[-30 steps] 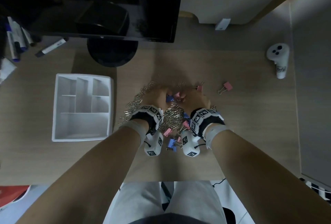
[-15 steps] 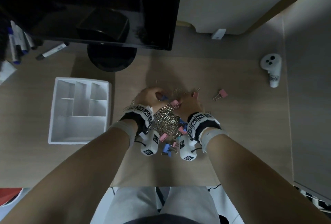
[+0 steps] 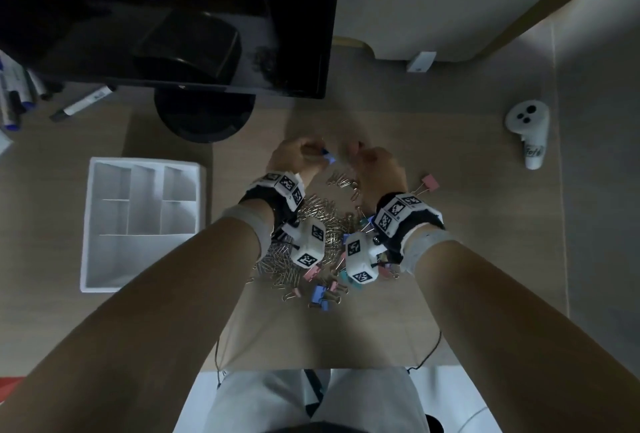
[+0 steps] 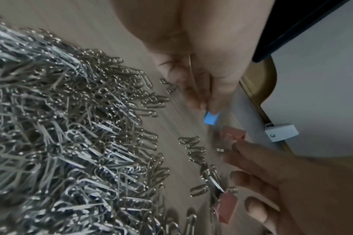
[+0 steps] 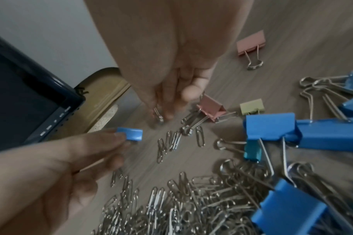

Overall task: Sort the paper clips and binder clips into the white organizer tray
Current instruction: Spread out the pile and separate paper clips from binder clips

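My left hand (image 3: 320,155) pinches a small blue binder clip (image 4: 210,119) between thumb and fingertips, a little above the desk. Just right of it, my right hand (image 3: 358,152) pinches a small pink binder clip (image 4: 232,135) by its wire handle. Both hands hover beyond a big heap of silver paper clips (image 3: 318,216). Loose binder clips, blue (image 3: 320,294) and pink, lie at the heap's near side, and one pink binder clip (image 3: 430,182) lies off to the right. The white organizer tray (image 3: 145,162) sits left of my left forearm with nothing in its compartments.
A black monitor (image 3: 166,17) on a round stand (image 3: 204,117) overhangs the back of the desk. Markers (image 3: 83,103) lie at the far left. A white controller (image 3: 528,131) lies at the far right. The desk's front edge runs just above my lap.
Both hands have come up out of the clip heap and moved away from me, the left one now holding the blue binder clip clear of the pile.
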`<state>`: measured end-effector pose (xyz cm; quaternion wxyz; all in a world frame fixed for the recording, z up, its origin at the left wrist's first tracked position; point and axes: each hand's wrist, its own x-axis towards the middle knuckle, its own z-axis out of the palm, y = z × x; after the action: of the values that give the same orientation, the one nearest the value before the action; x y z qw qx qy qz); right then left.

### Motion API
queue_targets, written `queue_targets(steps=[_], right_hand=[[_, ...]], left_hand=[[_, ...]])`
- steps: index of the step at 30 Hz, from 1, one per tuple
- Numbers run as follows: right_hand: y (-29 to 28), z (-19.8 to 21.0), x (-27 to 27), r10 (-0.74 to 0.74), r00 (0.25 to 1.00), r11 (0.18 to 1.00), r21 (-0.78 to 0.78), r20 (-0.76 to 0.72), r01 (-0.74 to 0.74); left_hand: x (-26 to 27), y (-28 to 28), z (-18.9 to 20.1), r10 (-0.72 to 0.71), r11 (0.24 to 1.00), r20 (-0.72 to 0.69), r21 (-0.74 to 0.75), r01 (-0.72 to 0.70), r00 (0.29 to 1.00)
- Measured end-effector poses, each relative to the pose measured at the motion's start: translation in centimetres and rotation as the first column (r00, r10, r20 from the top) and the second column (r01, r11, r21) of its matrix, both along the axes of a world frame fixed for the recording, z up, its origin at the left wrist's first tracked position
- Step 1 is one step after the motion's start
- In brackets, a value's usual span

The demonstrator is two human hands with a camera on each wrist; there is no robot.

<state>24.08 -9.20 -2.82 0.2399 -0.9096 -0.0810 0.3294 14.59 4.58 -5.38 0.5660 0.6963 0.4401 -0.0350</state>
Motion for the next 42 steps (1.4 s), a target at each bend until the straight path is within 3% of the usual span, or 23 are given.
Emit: queue_targets(steps=[2, 6, 10, 14, 18, 21, 25, 31, 38, 42], right_hand=[[-0.2, -0.2, -0.4, 0.044, 0.998, 0.998, -0.037, 0.05, -0.043], [-0.5, -1.0, -2.3, 0.259, 0.965, 0.966, -0.032, 0.048, -0.258], [0.5, -1.5, -4.1, 0.389, 0.918, 0.92, -0.082, 0.075, -0.383], [0.9, -1.5, -6.6, 0.439, 0.897, 0.897, -0.096, 0.056, -0.432], [0.1, -0.6, -7.4, 0.4, 0.913, 0.915, -0.099, 0.083, -0.392], [-1.2, -0.2, -6.2, 0.331, 0.931, 0.939, -0.151, 0.157, -0.309], [-3.2, -0.6, -5.6, 0.329, 0.941, 0.916, -0.272, 0.084, -0.296], [-3.7, -2.1, -6.7, 0.287, 0.948, 0.942, -0.217, 0.136, -0.254], [-4.5, -0.3, -4.4, 0.197, 0.958, 0.976, -0.13, 0.207, -0.172], [-4.7, -0.1, -2.8, 0.39, 0.916, 0.906, -0.217, 0.09, -0.364]], left_hand=[[-0.6, -0.1, -0.2, -0.067, 0.997, -0.072, 0.037, 0.07, 0.995], [-2.1, -0.3, 0.8, -0.132, 0.891, -0.253, 0.393, 0.227, 0.958], [-4.0, 0.0, 0.6, -0.2, 0.846, -0.428, 0.378, 0.376, 0.881], [-5.3, -0.2, 0.1, -0.368, 0.802, -0.395, 0.323, 0.502, 0.842], [-6.0, -1.2, 0.5, -0.326, 0.847, -0.342, 0.31, 0.433, 0.881], [-6.2, -1.6, 0.6, -0.339, 0.772, -0.382, 0.409, 0.486, 0.86], [-6.6, -2.7, 0.3, -0.425, 0.681, -0.432, 0.426, 0.596, 0.795], [-6.7, -4.3, 0.2, -0.496, 0.599, -0.476, 0.418, 0.683, 0.726], [-5.8, -4.9, 0.8, -0.43, 0.642, -0.463, 0.447, 0.623, 0.775], [-4.8, -5.1, 0.6, -0.423, 0.647, -0.439, 0.466, 0.604, 0.792]])
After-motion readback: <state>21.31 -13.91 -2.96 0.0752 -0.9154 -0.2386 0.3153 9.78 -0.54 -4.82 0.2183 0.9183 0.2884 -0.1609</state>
